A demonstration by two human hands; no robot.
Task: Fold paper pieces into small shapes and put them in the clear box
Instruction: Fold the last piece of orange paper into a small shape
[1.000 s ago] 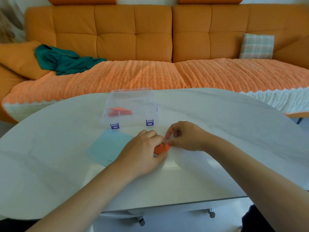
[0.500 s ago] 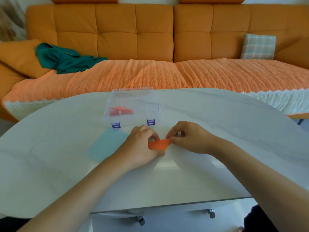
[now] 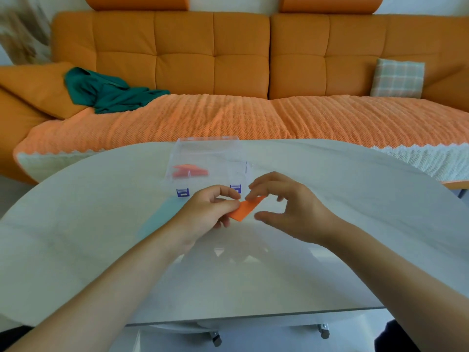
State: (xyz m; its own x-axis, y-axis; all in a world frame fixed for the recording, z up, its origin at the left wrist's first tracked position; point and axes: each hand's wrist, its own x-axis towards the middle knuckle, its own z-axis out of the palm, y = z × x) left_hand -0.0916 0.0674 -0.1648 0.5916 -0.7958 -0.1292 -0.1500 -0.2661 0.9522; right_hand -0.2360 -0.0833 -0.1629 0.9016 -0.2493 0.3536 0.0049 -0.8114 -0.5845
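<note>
Head camera, looking forward and down over a pale, marble-patterned table (image 3: 76, 250) with a rounded far edge. Behind it runs a long orange sofa (image 3: 213, 54) with a tufted back, its seat covered by a ribbed orange throw (image 3: 228, 118). A crumpled dark green cloth (image 3: 106, 92) lies on the sofa's left side, and a small plaid cushion (image 3: 398, 78) leans at the right.

On the table, toward the far edge, sits the clear box (image 3: 210, 161), with two blue latches on its near side. One folded orange shape (image 3: 189, 170) already lies inside, in its left part. A light blue paper sheet (image 3: 160, 217) lies flat on the table just in front of the box's left end, partly hidden by the person's left forearm and blurred.

Both bare hands are raised just in front of the box. The left hand (image 3: 208, 212) pinches the lower left end of a folded orange paper piece (image 3: 245, 208) between thumb and fingers. The right hand (image 3: 291, 212) is curled loosely open, one fingertip touching the piece's upper right part, the thumb held apart below it, so it does not grip the paper.

The piece is a flat, slanted four-sided shape. Its long axis runs diagonally, from lower left near the left hand's fingers up to the right, where its pointed far corner aims toward the box's right latch.
</note>
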